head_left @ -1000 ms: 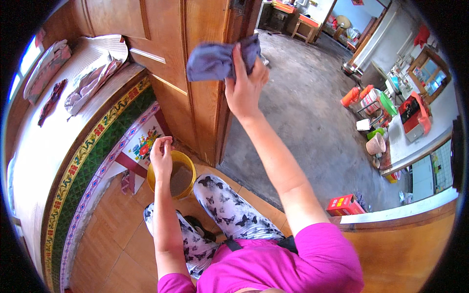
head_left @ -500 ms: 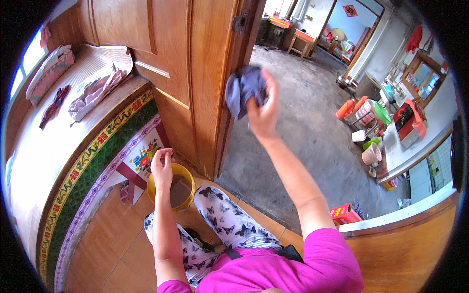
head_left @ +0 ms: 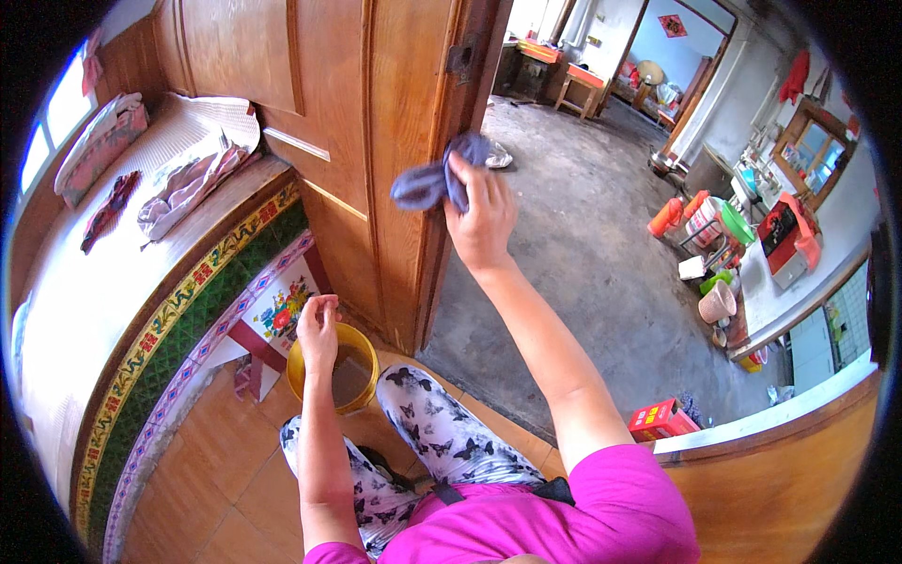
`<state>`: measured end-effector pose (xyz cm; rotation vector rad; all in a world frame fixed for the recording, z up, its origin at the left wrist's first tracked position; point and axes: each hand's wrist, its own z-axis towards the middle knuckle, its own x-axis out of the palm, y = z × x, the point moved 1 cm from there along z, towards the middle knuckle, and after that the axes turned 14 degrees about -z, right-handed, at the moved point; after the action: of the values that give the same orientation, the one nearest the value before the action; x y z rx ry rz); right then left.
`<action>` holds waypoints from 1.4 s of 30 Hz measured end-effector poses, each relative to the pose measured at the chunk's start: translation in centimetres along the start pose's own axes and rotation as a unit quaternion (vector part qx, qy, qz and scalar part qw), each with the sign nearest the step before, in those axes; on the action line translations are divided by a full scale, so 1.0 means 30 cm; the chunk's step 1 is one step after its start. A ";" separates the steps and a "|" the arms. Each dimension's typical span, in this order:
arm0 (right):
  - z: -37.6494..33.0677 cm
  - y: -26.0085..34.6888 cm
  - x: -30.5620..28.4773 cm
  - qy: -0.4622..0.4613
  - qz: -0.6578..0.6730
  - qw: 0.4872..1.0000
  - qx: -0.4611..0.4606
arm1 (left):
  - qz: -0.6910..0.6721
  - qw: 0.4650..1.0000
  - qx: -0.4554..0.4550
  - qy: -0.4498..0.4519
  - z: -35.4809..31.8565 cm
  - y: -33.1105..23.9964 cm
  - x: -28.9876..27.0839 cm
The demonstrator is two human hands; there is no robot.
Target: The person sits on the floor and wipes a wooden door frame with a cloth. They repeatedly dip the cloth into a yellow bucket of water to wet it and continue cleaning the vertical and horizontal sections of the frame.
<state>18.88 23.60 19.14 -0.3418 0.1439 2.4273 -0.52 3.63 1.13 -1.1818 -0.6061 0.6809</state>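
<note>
My right hand (head_left: pixel 481 218) presses a blue-grey cloth (head_left: pixel 434 179) against the edge of a brown wooden door (head_left: pixel 376 132), just below its metal latch plate. My left hand (head_left: pixel 318 331) hangs lower, fingers loosely curled, over a yellow bucket (head_left: pixel 335 368) of murky water on the floor and holds nothing I can see. My legs in butterfly-print trousers (head_left: pixel 432 437) are beside the bucket.
A raised platform bed (head_left: pixel 113 273) with a tiled, patterned front and folded cloths lies to the left. Past the door is a grey concrete floor (head_left: pixel 583 244) with pots, a red box (head_left: pixel 662 418) and a counter at right. A wooden ledge runs at lower right.
My right hand has slid the cloth down the door edge, from high up to below the latch. The left hand stays over the bucket.
</note>
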 end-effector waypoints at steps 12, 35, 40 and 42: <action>0.296 0.002 -0.037 -0.107 0.008 0.993 -0.046 | -0.047 0.999 -0.017 0.005 0.006 0.086 -0.009; -0.325 0.017 -0.182 0.220 0.558 0.621 0.504 | -0.491 0.834 -0.235 0.083 -0.090 -0.400 0.437; -0.362 -0.011 -0.149 0.264 0.563 0.588 0.517 | -0.343 0.891 -0.232 0.185 -0.079 -0.404 0.443; -0.333 -0.055 -0.118 0.239 0.538 0.628 0.509 | -0.298 0.917 -0.194 0.179 -0.078 -0.420 0.431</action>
<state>24.62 20.79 10.52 -0.3878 2.4557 2.6299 11.68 8.99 13.53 -1.3504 -0.7581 -0.1882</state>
